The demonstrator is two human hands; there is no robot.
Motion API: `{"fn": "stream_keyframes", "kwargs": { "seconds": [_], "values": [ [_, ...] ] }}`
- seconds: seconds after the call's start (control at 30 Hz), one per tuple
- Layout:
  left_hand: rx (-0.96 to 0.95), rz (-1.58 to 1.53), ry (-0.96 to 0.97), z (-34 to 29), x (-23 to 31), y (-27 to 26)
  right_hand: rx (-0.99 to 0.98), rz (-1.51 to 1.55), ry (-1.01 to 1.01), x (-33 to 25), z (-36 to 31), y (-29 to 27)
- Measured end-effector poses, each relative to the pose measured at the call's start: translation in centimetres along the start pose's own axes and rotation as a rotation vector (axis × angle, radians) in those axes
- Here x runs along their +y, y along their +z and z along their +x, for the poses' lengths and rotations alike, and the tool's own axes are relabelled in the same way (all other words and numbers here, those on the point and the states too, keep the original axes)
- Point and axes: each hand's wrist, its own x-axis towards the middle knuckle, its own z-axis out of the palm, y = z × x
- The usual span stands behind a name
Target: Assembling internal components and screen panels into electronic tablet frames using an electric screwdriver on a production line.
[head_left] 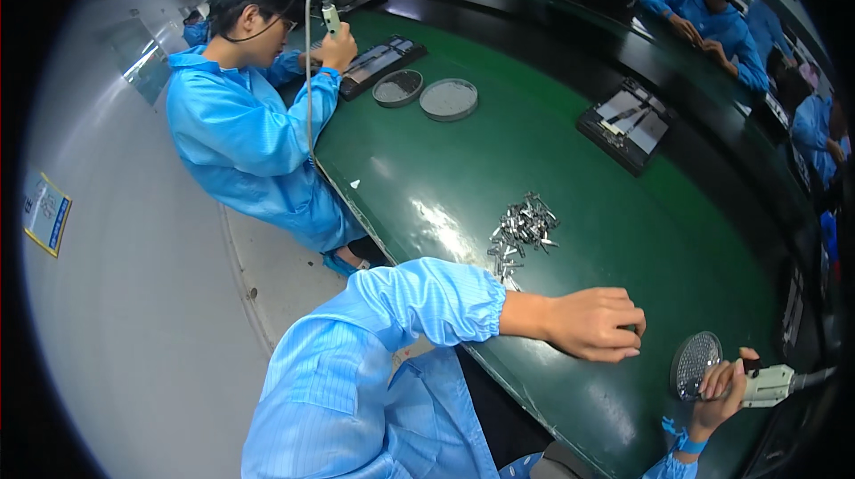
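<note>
My left hand [595, 323] rests on the green tabletop with its fingers curled closed. Whatever may be inside the fingers is hidden. At the lower right my right hand [723, 387] grips a cream-coloured electric screwdriver [768, 385], its cable leading off to the right. Right beside those fingers is a round dish [696, 363] of small metal pieces, seemingly screws; I cannot tell whether the hand touches it. Beyond my left wrist lies a loose pile of small black and silver metal parts [527, 225].
A co-worker [240, 114] in blue sits at the left, holding another electric screwdriver [330, 16] over an opened device [383, 65]. Two round dishes [449, 100] stand nearby. Another opened device [628, 123] lies toward the far right. More people work across the dark bench.
</note>
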Motion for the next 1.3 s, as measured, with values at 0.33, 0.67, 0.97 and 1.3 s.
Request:
{"fn": "stream_keyframes", "kwargs": {
  "seconds": [0.33,0.67,0.97,1.3],
  "values": [
    [0.067,-0.077,-0.024,0.30,0.11,0.12,-0.128,0.064,-0.026,-0.22,-0.42,-0.64],
    [0.168,-0.056,0.070,0.18,0.15,0.31,-0.008,0.015,0.007,-0.58,-0.36,-0.15],
    [0.124,-0.024,0.058,0.25,0.04,0.35,-0.097,0.016,0.008,-0.83,-0.49,-0.68],
    [0.148,-0.011,0.053,-0.30,0.32,0.21,-0.076,0.028,-0.001,-0.43,-0.98,-0.11]
  ]
}}
